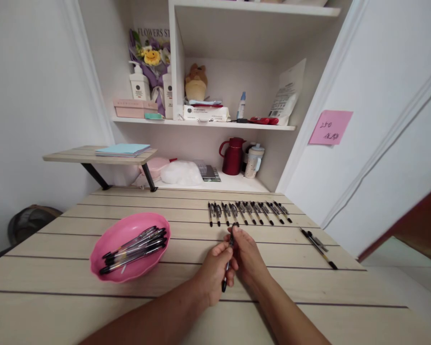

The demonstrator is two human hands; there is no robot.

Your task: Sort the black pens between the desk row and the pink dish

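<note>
A black-capped pen [224,283] is held between my two hands above the front middle of the table, its lower end pointing toward me. My left hand [215,268] has thumb and fingers closed round its middle. At the upper end, the fingers of my right hand [247,251] are closed on the pen. Just beyond my hands lies a row of several pens [253,213], each beside a small dark piece. To the left, a pink bowl [97,244] holds several clear pens [136,249] with black ends.
One more pen [321,251] lies apart at the right with a small piece beside it. A raised wooden shelf [72,154] with blue paper [124,148] stands back left. Behind the table, a white cabinet holds a red jug [233,157] and a plastic bag [181,172].
</note>
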